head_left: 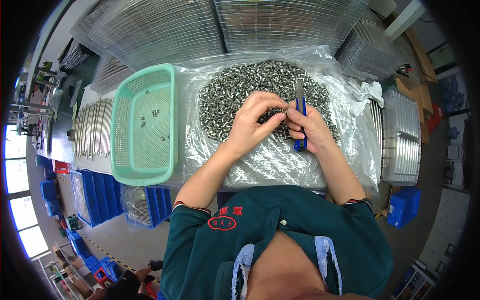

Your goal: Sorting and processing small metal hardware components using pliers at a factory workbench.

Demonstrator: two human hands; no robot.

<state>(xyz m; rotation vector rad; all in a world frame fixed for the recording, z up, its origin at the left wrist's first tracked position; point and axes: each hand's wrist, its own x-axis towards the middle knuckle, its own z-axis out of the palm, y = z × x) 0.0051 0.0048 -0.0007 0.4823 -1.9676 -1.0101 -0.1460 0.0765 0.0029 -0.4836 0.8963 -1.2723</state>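
Observation:
My right hand [314, 131] is wrapped round a blue utility knife [300, 144], whose blade points away from me. The thumb and forefinger of my left hand [252, 125] pinch together at the right hand's fingertips. Between them is a small metal sleeve [284, 111], mostly covered by the fingers. Both hands are over a wide heap of small shiny metal sleeves [237, 82], spread on a clear plastic sheet [260, 172]. Left of the heap stands a pale green plastic basket [173, 120], with several small metal pieces lying on its bottom.
Stacked clear plastic trays [295, 25] rise along the back. Metal rods [93, 127] lie left of the basket. More clear trays [401, 135] stand at the right, near a white cloth [367, 91]. Blue bins [97, 195] are below the table at left.

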